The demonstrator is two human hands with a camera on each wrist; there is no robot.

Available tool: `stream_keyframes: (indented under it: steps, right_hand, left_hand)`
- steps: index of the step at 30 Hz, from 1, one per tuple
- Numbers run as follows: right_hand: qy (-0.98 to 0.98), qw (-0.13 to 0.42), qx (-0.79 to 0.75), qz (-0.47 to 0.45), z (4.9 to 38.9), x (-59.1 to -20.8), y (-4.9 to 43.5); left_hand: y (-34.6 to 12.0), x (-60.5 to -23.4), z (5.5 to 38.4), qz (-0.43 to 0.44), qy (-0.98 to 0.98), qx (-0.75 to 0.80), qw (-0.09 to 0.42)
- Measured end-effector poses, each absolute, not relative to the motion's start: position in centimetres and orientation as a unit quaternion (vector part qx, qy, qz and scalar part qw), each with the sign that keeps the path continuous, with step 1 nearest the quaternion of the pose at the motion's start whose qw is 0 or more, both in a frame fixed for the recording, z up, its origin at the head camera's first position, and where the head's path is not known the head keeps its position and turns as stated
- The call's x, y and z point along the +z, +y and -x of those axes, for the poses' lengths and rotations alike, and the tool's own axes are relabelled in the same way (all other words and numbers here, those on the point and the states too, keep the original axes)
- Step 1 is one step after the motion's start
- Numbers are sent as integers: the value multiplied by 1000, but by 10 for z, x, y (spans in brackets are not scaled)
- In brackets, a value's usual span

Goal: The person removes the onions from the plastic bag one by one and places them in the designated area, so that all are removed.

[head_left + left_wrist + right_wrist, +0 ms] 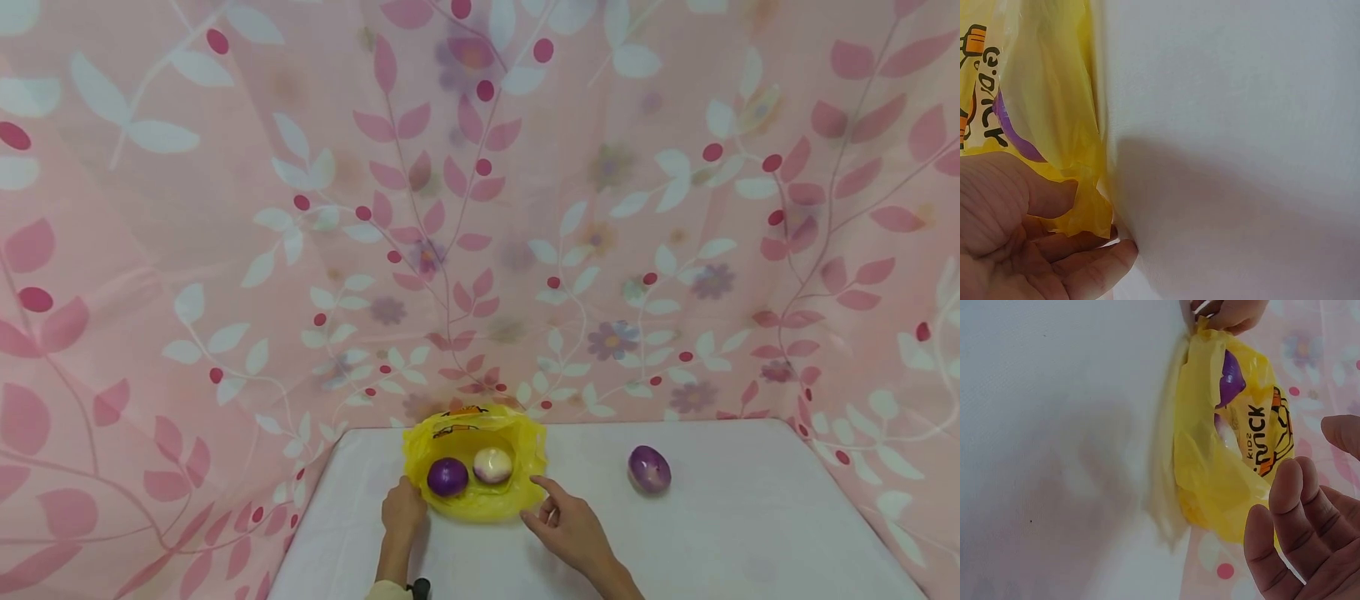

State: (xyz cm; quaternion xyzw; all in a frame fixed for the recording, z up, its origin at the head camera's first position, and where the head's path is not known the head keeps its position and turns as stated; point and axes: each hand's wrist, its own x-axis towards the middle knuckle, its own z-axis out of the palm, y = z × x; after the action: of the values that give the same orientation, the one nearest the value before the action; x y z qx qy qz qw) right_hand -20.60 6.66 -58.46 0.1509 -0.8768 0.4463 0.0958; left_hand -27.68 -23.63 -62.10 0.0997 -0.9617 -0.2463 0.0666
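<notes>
A yellow plastic bag (pixel 487 505) with black printing lies with its mouth spread wide. Inside it sit a glossy round dark purple thing (pixel 447 477) and a round cream thing with purple at its base (pixel 492 465). My left hand (pixel 403 505) pinches the bag's left edge; in the left wrist view its thumb (pixel 1054 197) lies over the gathered plastic. At the bag's right side is my right hand (pixel 573 529), fingers relaxed and apart, holding nothing. The right wrist view shows its fingertips (pixel 1287 487) overlapping the bag's near edge.
A third round, streaky purple thing with a pale patch (pixel 649 471) lies on the white-covered table (pixel 750 533), right of the bag. Pink leaf-patterned cloth (pixel 510 250) hangs behind the table and along both sides.
</notes>
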Motion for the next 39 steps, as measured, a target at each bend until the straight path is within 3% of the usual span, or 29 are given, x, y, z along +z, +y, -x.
stream_keyframes:
  steps: [16,39]
  right_hand:
    - [-873,121,440,-171,211,-586,59]
    - [-876,97,444,-162,228,-592,45]
  left_hand:
    - [-237,-621,274,-87,-965,-233,83]
    - [-234,-616,272,-98,-962,-241,84]
